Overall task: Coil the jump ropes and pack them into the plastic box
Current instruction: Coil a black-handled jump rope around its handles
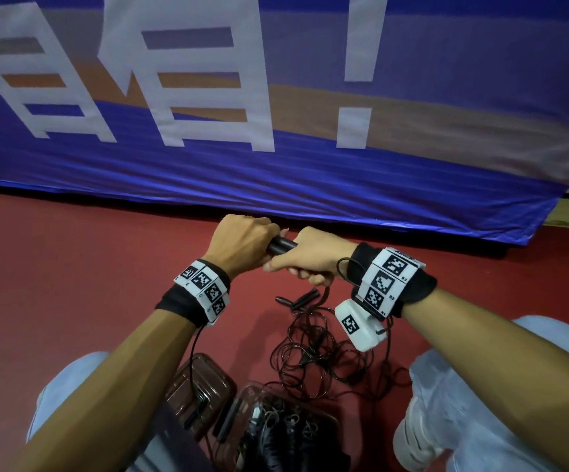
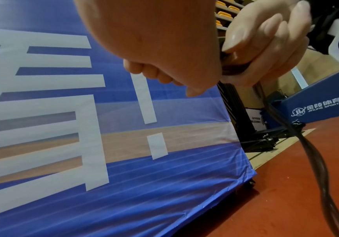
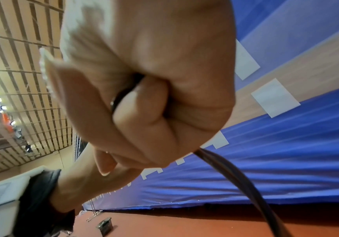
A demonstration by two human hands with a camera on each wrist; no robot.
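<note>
Both hands meet in front of me above the red floor. My left hand (image 1: 242, 245) curls round one end of the black jump rope handles (image 1: 281, 246). My right hand (image 1: 313, 258) grips the other end in a fist, together with a bundle of dark cord. In the left wrist view, the left hand (image 2: 154, 48) is beside the right hand (image 2: 266, 48), and the twisted cord (image 2: 316, 160) hangs down from it. In the right wrist view, the right hand (image 3: 154, 96) is closed over the handle (image 3: 122, 97), with the cord (image 3: 235, 176) trailing out below. Loose tangled rope (image 1: 327, 352) lies on the floor. The clear plastic box (image 1: 323, 417) below holds dark coiled ropes.
The box lid (image 1: 201, 386) lies to the left of the box. A large blue banner (image 1: 276, 165) stands just beyond the hands. My knees (image 1: 480, 386) flank the box. A small metal fitting (image 3: 103, 225) sits on the floor.
</note>
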